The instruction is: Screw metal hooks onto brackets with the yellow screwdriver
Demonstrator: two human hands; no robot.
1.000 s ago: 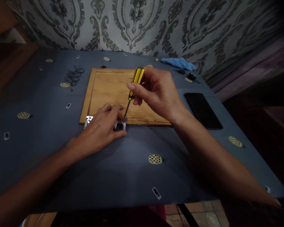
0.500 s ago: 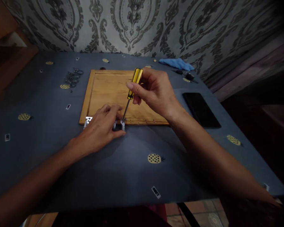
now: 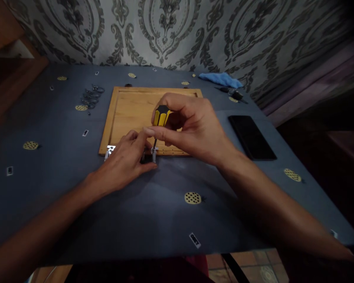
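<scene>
A wooden board (image 3: pixel 129 114) with a raised rim lies flat on the table, small holes along its near edge. My right hand (image 3: pixel 194 125) is closed on a screwdriver (image 3: pixel 162 114) with a yellow and black handle, its shaft pointing down at a small metal bracket (image 3: pixel 153 155) on that edge. My left hand (image 3: pixel 126 159) rests over the near edge, thumb below and fingers above, closed around the bracket's left side. Another metal bracket (image 3: pixel 109 151) shows at the board's near left corner, partly covered by my left hand.
Several small dark metal pieces (image 3: pixel 91 96) lie left of the board. A black phone-like slab (image 3: pixel 251 137) lies to its right. A blue cloth (image 3: pixel 220 79) and a dark tool (image 3: pixel 231 93) are at the back right, near the patterned wall (image 3: pixel 165 31).
My right hand has come lower and toward me, and the screwdriver handle now stands more upright with its end facing me. My left hand and the board have stayed in place.
</scene>
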